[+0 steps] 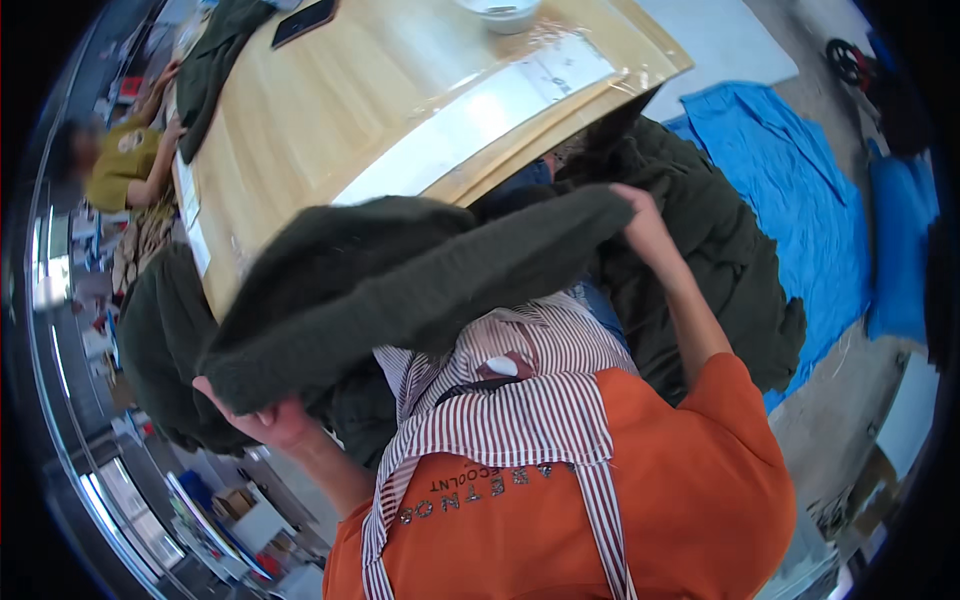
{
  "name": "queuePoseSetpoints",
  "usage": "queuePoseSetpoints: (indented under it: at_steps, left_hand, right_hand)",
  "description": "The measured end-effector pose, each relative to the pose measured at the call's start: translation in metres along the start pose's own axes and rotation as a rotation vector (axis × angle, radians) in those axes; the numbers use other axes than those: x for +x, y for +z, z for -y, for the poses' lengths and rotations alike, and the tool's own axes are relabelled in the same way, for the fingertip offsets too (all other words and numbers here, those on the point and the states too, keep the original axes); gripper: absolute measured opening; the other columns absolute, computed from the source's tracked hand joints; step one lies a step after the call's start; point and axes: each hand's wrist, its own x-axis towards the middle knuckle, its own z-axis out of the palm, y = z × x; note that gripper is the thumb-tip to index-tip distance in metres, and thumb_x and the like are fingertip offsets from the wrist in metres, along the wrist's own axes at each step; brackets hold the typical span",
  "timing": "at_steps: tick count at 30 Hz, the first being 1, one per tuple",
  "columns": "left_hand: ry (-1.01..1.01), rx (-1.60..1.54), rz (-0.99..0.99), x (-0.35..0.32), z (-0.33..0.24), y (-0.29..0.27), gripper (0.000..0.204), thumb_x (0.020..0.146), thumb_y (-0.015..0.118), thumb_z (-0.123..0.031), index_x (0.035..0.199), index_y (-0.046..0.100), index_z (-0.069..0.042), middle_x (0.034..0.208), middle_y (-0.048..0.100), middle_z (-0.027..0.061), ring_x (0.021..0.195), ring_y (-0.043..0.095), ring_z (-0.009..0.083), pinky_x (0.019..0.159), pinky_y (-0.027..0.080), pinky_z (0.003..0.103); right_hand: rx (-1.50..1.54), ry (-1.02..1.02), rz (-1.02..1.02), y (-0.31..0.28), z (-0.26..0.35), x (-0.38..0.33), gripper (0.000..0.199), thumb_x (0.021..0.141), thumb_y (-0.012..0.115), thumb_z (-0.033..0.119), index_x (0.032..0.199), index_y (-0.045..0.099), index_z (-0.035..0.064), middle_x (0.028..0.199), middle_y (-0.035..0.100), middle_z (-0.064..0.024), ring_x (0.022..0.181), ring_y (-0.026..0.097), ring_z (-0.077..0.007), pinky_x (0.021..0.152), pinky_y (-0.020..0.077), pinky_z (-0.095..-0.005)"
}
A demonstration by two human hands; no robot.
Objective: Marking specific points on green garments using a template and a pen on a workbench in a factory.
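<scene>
A dark green knitted garment [430,285] is stretched between my two hands, in front of my striped apron. My left hand [275,422] grips its lower left corner, fingers partly hidden under the fabric. At the other end, up and to the right, my right hand [640,225] pinches the edge. A thick band of the knit runs straight from one hand to the other, and behind it the fabric sags in a loose fold against the table's near edge.
Ahead is a wooden table [300,140] with a white paper strip [480,112], a phone [303,22] and a white bowl [505,14]. Dark green garments heap at right [700,240] and left [165,350]. Blue cloth [790,180] lies far right. A co-worker [125,165] handles dark green fabric [212,65].
</scene>
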Motion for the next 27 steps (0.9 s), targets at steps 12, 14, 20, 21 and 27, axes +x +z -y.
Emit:
queuePoseSetpoints:
  at_steps: [12,14,20,21,27]
  left_hand:
    - [0.719,0.443,-0.574,-0.064,-0.031,-0.002,0.057,0.105,0.039,-0.048,0.131,0.054,0.000,0.136,0.056,0.0154,0.125,0.053,0.0287,0.106,0.042,0.046]
    - [0.923,0.583,-0.600,-0.067,-0.051,0.016,0.062,0.105,0.036,-0.048,0.141,0.044,0.002,0.145,0.047,0.0180,0.134,0.044,0.0312,0.115,0.033,0.050]
    - [1.141,0.828,0.258,-0.124,-0.073,0.011,0.062,0.104,0.041,-0.040,0.144,0.038,0.006,0.144,0.046,0.0249,0.133,0.046,0.0364,0.120,0.025,0.054]
    - [0.879,0.525,0.398,-0.137,-0.055,-0.007,0.060,0.104,0.042,-0.040,0.142,0.040,0.006,0.141,0.049,0.0255,0.128,0.050,0.0363,0.116,0.030,0.053]
    - [0.205,0.521,-0.700,-0.189,0.034,-0.073,0.044,0.106,0.045,-0.028,0.137,0.049,0.002,0.136,0.056,0.0153,0.122,0.056,0.0248,0.108,0.041,0.042]
  right_hand:
    - [0.989,-0.189,0.415,0.145,0.238,0.054,0.032,0.094,0.060,0.009,0.123,0.060,-0.0030,0.116,0.068,-0.0096,0.105,0.066,-0.0200,0.095,0.0527,-0.0326]
    - [1.032,-0.209,0.566,0.193,0.264,0.051,0.033,0.092,0.061,0.004,0.124,0.060,-0.0012,0.115,0.068,-0.0092,0.104,0.067,-0.0196,0.094,0.0534,-0.0326]
    - [0.984,-0.395,0.738,0.296,0.317,0.046,0.032,0.088,0.066,0.002,0.120,0.062,0.0001,0.109,0.068,-0.0058,0.100,0.064,-0.0142,0.090,0.0501,-0.0274]
    - [0.928,-0.440,0.731,0.303,0.322,0.051,0.031,0.088,0.066,0.003,0.119,0.062,0.0000,0.108,0.068,-0.0051,0.099,0.063,-0.0133,0.089,0.0493,-0.0266]
    - [0.471,-0.466,0.797,0.274,0.295,0.054,0.027,0.089,0.066,0.008,0.115,0.065,0.0023,0.105,0.068,-0.0030,0.097,0.061,-0.0114,0.089,0.0473,-0.0263]
